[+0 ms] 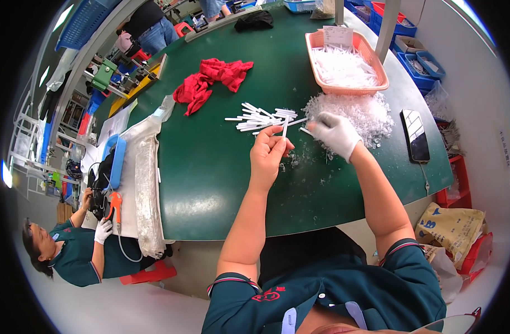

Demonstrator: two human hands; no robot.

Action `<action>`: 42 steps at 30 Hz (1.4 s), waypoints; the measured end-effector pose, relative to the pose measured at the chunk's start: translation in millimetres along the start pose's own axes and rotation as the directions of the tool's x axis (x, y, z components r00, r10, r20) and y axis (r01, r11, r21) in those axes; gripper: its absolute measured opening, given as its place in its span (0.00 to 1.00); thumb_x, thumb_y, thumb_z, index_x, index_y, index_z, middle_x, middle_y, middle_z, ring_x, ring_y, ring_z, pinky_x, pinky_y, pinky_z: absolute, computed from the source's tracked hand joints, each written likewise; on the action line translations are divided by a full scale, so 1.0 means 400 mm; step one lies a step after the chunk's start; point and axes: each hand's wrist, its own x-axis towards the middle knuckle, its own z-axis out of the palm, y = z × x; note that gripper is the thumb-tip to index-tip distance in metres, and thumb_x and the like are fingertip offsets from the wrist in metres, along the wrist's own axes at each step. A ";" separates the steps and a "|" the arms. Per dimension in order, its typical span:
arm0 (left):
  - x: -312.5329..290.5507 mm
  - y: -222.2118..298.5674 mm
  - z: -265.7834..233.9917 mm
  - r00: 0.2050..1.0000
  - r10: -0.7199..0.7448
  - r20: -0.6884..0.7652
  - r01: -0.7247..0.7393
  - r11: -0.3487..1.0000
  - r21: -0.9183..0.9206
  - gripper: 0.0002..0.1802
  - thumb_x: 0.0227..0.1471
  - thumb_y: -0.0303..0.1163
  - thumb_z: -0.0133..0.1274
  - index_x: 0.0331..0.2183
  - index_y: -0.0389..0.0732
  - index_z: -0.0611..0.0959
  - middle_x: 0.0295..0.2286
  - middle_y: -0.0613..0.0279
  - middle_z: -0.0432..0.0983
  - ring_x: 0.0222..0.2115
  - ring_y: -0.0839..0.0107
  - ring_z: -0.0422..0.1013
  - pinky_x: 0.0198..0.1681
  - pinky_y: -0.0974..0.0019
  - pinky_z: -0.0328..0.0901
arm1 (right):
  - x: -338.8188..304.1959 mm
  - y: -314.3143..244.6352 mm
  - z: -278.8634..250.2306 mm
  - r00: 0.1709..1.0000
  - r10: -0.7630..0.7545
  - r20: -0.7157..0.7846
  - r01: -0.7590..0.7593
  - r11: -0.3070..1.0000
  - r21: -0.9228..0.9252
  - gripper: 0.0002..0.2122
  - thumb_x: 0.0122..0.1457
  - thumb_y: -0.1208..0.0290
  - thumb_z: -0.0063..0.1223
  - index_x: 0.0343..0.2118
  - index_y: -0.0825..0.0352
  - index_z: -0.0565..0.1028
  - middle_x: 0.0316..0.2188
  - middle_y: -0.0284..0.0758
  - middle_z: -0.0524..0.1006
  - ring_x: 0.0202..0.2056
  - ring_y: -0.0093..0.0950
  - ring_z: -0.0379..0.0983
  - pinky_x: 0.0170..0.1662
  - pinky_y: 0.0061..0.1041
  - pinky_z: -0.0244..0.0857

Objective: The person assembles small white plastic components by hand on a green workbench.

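My bare left hand (270, 153) pinches a thin white plastic stick (285, 128) upright above the green table (210, 183). My right hand (335, 133), in a white glove, reaches into a heap of small clear plastic pieces (366, 111) and touches another white stick at its edge. A loose pile of white sticks (260, 118) lies just beyond my left hand. Clear crumbs are scattered on the table between the two hands.
A pink basket (371, 86) full of white parts stands behind the heap. A red cloth (210, 80) lies at the far left, a black phone (415, 135) at the right edge. Another person sits at lower left holding an orange tool (114, 205). Clear plastic bags (143, 183) drape the left edge.
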 end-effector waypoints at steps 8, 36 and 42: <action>-0.006 -0.004 0.001 0.959 -0.192 0.207 0.234 0.951 -0.202 0.10 0.56 0.26 0.49 0.41 0.35 0.75 0.26 0.61 0.75 0.25 0.76 0.69 0.31 0.73 0.64 | 0.002 0.004 0.014 0.995 0.051 0.087 -0.061 0.990 0.123 0.16 0.52 0.57 0.58 0.36 0.66 0.78 0.25 0.40 0.77 0.28 0.30 0.74 0.36 0.29 0.67; 0.056 -0.101 -0.047 0.890 0.432 0.143 -0.336 0.411 0.847 0.08 0.44 0.25 0.57 0.32 0.40 0.80 0.31 0.58 0.74 0.35 0.57 0.70 0.41 0.59 0.66 | 0.038 -0.050 -0.010 0.926 0.340 0.165 -0.375 0.782 0.498 0.12 0.56 0.62 0.56 0.32 0.67 0.75 0.14 0.25 0.63 0.12 0.15 0.54 0.15 0.17 0.47; 0.035 -0.058 -0.008 0.979 0.188 0.076 -0.109 0.172 0.979 0.04 0.44 0.23 0.54 0.28 0.38 0.77 0.29 0.54 0.73 0.34 0.56 0.72 0.36 0.58 0.68 | 0.000 -0.040 0.083 0.911 0.365 0.193 -0.405 0.880 0.250 0.12 0.55 0.62 0.57 0.32 0.67 0.75 0.15 0.25 0.66 0.14 0.15 0.58 0.17 0.18 0.51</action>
